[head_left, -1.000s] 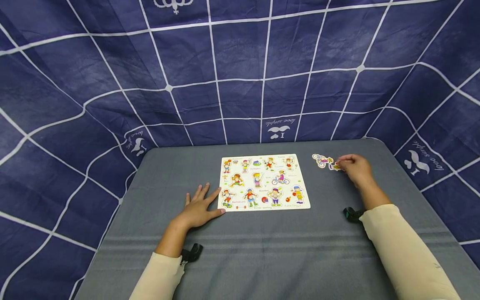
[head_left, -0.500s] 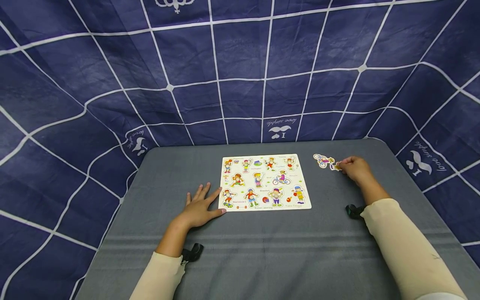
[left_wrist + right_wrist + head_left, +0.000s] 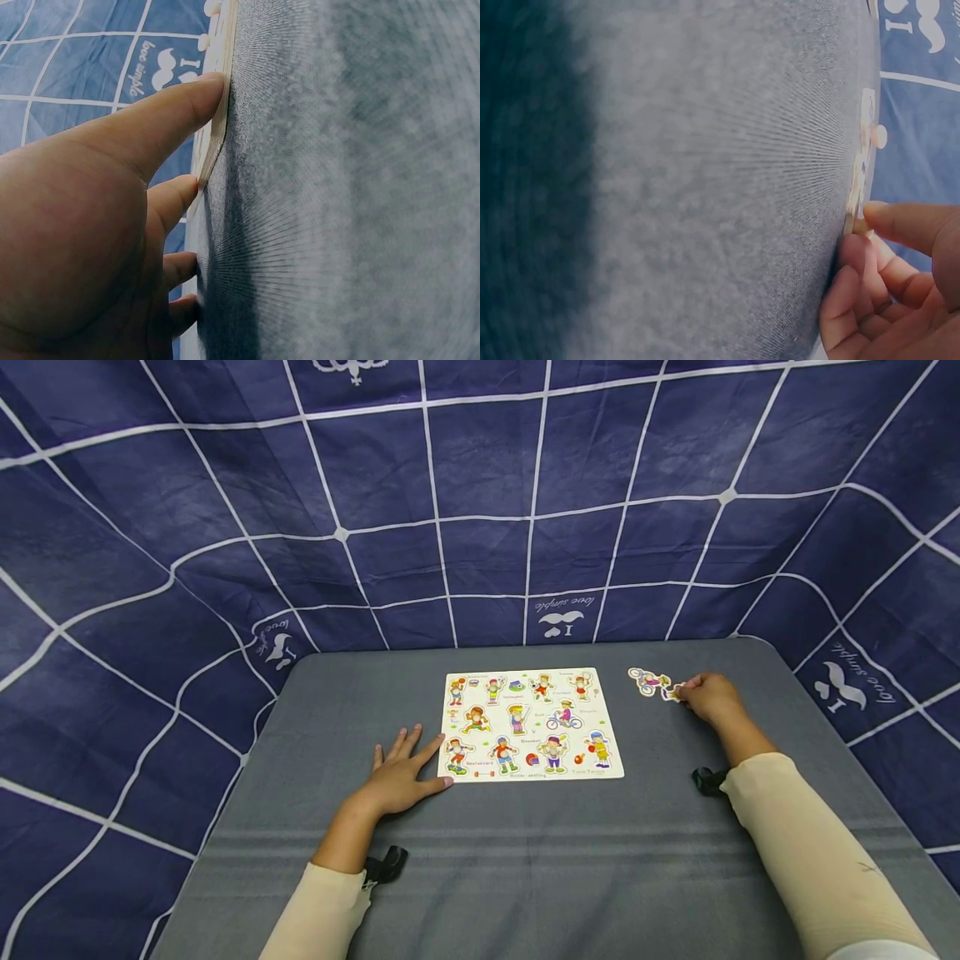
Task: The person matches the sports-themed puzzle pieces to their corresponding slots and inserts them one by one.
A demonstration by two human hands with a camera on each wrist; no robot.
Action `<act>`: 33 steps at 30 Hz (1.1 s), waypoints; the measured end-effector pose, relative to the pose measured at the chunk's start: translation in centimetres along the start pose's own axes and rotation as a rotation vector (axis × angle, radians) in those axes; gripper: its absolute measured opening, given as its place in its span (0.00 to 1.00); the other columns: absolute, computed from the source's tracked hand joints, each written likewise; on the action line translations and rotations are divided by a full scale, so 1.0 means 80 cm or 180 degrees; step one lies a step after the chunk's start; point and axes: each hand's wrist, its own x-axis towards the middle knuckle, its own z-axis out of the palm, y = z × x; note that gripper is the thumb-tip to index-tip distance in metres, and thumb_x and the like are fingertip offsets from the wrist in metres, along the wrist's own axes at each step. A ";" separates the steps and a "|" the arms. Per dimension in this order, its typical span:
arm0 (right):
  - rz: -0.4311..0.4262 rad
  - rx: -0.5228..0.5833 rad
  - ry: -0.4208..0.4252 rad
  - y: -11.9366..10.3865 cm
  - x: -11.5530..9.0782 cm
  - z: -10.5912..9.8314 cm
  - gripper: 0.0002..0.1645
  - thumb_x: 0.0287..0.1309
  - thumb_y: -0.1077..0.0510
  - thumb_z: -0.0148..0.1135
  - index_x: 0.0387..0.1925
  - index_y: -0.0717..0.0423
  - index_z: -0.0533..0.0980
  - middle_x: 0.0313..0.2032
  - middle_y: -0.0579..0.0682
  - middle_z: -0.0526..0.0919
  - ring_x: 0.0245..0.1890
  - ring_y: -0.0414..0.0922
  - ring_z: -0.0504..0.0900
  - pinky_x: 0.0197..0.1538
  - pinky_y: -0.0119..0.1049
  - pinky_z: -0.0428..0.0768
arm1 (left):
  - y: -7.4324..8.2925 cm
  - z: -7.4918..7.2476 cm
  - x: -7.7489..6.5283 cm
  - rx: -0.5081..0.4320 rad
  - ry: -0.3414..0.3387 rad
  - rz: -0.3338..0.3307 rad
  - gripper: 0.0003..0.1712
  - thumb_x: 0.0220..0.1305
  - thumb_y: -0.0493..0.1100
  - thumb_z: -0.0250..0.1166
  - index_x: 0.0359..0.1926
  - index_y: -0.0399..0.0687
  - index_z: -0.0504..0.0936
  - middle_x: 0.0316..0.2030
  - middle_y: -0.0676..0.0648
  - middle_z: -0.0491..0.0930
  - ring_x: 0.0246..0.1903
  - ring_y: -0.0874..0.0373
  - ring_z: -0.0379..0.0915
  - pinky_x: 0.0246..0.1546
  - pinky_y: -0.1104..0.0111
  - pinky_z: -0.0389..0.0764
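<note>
A white knob puzzle board (image 3: 495,731), printed with figures playing sports, lies flat near the middle of the table. My left hand (image 3: 397,783) is spread on the cloth, its thumb and forefinger touching the board's left edge; the left wrist view shows those fingertips against the wooden edge (image 3: 226,112). To the right of the board, my right hand (image 3: 711,700) pinches a small puzzle piece (image 3: 670,693) between thumb and fingers, which partly cover it. Beside it on the table is a motorbike-shaped puzzle piece (image 3: 646,681); in the right wrist view a pale knob (image 3: 880,136) sticks up beyond the fingers.
Grey cloth (image 3: 525,860) covers the table, with shallow creases at the front. A blue curtain with white grid lines (image 3: 480,560) hangs behind and at both sides. Each wrist carries a black camera (image 3: 387,865).
The right hand has drawn very slightly to the right and still pinches at the piece. The left hand stays against the board, and the view has shifted a little.
</note>
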 end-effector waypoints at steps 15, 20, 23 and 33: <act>-0.0002 0.0170 0.0137 0.001 -0.004 -0.003 0.13 0.63 0.60 0.58 0.41 0.68 0.76 0.21 0.39 0.80 0.21 0.35 0.74 0.27 0.32 0.71 | 0.001 0.000 0.000 0.0014 0.0013 0.0017 0.49 0.64 0.73 0.60 0.80 0.68 0.54 0.82 0.41 0.40 0.81 0.38 0.28 0.72 0.30 0.29; -0.0056 0.0273 0.0316 0.003 -0.010 -0.002 0.13 0.63 0.59 0.59 0.42 0.68 0.77 0.22 0.38 0.81 0.21 0.33 0.73 0.27 0.30 0.70 | 0.001 0.000 0.000 0.0000 0.0016 0.0020 0.49 0.64 0.73 0.60 0.80 0.68 0.54 0.82 0.41 0.40 0.81 0.39 0.28 0.72 0.30 0.29; -0.0082 0.0364 0.0390 0.002 -0.015 -0.001 0.14 0.64 0.58 0.60 0.44 0.68 0.77 0.24 0.37 0.82 0.21 0.30 0.73 0.27 0.29 0.71 | 0.000 0.000 0.000 0.0009 0.0014 0.0023 0.49 0.64 0.73 0.60 0.80 0.67 0.53 0.82 0.41 0.40 0.81 0.38 0.28 0.72 0.30 0.30; -0.0216 0.0558 0.0494 -0.009 -0.034 0.007 0.18 0.65 0.56 0.64 0.48 0.67 0.78 0.25 0.33 0.79 0.22 0.24 0.72 0.27 0.27 0.71 | -0.001 -0.001 0.000 0.0020 0.0031 0.0032 0.49 0.64 0.72 0.61 0.80 0.67 0.54 0.82 0.40 0.41 0.81 0.37 0.29 0.72 0.30 0.30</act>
